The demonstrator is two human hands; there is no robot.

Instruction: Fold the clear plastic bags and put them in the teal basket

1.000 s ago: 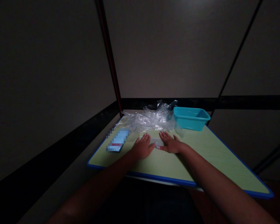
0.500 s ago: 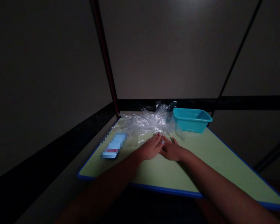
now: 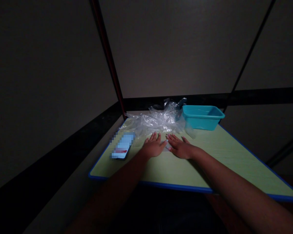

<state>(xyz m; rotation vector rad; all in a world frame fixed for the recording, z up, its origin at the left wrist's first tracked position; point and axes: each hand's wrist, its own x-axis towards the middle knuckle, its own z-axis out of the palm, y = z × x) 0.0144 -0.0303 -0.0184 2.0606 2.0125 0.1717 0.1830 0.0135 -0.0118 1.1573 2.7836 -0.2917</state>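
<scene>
My left hand lies flat on the table with its fingers spread. Beside it my right hand is also flat, fingers stretched out and pointing away from me. A small piece of clear plastic shows on the tabletop between the two hands, partly under them. Just beyond my fingertips spreads a heap of crumpled clear plastic bags. Neither hand grasps anything.
The pale green table has a blue edge. A phone with a lit, blurred screen lies at the left. At the back right stands a turquoise plastic basin. Walls rise behind and to the left.
My hands have moved apart; before, their fingers touched or overlapped. The left fingers are now more spread. The view has tilted slightly, so the table sits higher in the picture.
</scene>
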